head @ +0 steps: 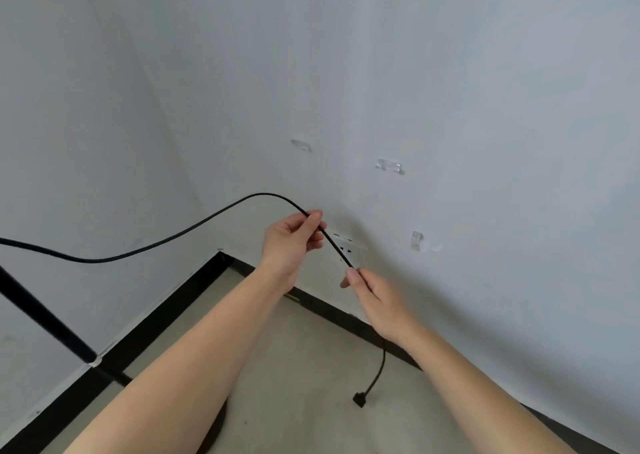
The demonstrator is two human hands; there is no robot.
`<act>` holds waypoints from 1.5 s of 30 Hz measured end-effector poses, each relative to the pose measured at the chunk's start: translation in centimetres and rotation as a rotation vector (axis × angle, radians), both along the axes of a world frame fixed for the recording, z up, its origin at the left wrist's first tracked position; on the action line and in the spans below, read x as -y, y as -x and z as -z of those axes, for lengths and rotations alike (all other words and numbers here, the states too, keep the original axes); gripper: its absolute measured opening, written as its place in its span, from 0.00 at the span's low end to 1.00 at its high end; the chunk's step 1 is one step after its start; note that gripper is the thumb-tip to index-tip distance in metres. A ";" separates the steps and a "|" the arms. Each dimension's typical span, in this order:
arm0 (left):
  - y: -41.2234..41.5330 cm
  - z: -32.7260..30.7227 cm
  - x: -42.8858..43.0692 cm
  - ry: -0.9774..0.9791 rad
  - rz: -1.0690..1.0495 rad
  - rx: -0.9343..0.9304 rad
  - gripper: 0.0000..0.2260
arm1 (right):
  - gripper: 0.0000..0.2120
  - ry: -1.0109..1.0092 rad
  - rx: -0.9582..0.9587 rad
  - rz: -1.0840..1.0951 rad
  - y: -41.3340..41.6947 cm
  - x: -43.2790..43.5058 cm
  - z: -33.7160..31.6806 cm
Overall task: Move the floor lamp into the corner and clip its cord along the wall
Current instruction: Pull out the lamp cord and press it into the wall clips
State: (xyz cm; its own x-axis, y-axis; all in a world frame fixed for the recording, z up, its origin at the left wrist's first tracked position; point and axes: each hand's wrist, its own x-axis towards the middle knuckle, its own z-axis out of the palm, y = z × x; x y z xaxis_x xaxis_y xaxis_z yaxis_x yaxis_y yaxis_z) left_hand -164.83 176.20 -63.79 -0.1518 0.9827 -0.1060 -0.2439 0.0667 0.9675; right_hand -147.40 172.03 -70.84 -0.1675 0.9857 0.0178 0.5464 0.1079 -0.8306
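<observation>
The floor lamp's black pole (pixel 45 318) leans across the lower left, near the room corner. Its black cord (pixel 194 227) arcs from the left edge up to my left hand (pixel 292 239), which pinches it between thumb and fingers. The cord runs on down to my right hand (pixel 377 301), also closed around it. Below that hand the cord hangs to a black plug (pixel 360 400) just above the floor. Three clear clips are stuck on the right wall: one (pixel 301 145), a second (pixel 388 165), a third (pixel 417 239).
A white wall socket (pixel 356 251) sits low on the right wall, behind the cord between my hands. A black skirting board (pixel 166 318) runs along both walls into the corner. The floor (pixel 304 367) is pale beige.
</observation>
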 end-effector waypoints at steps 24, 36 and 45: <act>2.2 -4.8 -7.3 0.071 -0.084 0.428 0.07 | 0.10 -0.501 0.141 0.188 3.8 -7.1 -12.8; 3.6 -6.0 -10.1 0.071 -0.133 0.500 0.06 | 0.12 -0.623 0.439 0.064 6.2 -11.2 -17.4; 3.9 -6.3 -10.9 0.057 -0.211 0.601 0.06 | 0.09 -0.733 0.531 0.044 6.3 -12.1 -17.6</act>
State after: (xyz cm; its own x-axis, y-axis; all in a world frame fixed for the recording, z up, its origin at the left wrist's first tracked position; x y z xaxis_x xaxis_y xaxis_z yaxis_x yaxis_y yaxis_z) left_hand -168.77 187.08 -57.46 -0.2391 0.9287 -0.2836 -0.7562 0.0052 0.6543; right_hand -153.69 184.11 -53.22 -0.2951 0.7632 0.5749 0.8541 0.4804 -0.1993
